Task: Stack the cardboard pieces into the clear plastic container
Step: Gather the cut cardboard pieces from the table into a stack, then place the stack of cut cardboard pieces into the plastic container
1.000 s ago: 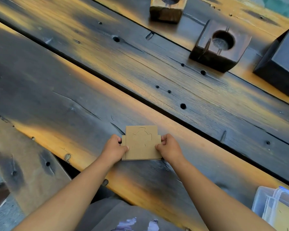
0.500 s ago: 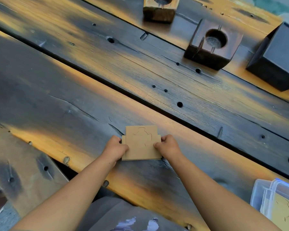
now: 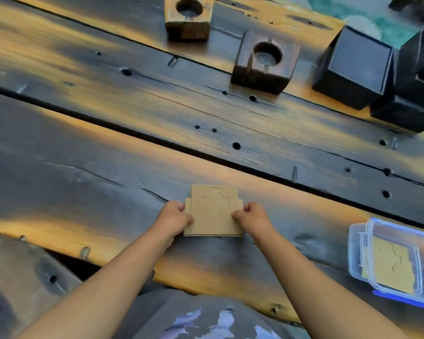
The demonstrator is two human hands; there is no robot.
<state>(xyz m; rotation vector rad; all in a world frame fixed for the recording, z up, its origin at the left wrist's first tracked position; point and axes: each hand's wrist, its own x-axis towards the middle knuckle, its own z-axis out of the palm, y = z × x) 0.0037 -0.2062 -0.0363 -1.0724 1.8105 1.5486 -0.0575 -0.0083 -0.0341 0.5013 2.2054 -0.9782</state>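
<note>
Card stack [image 3: 213, 211] lies flat on the plank table [image 3: 83, 172], near edge, pinched at its side tabs by left hand [image 3: 173, 217] and right hand [image 3: 251, 217]. Thin, light, stiffish brown card with scored curves; likely slides apart, so grip both edges. Clear box [image 3: 353, 253] well right, card inside.

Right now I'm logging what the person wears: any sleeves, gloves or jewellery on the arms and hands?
None visible. The left hand and right hand are bare, and both forearms are uncovered with no sleeves, watch or rings showing. Only a grey printed garment appears below.
</note>
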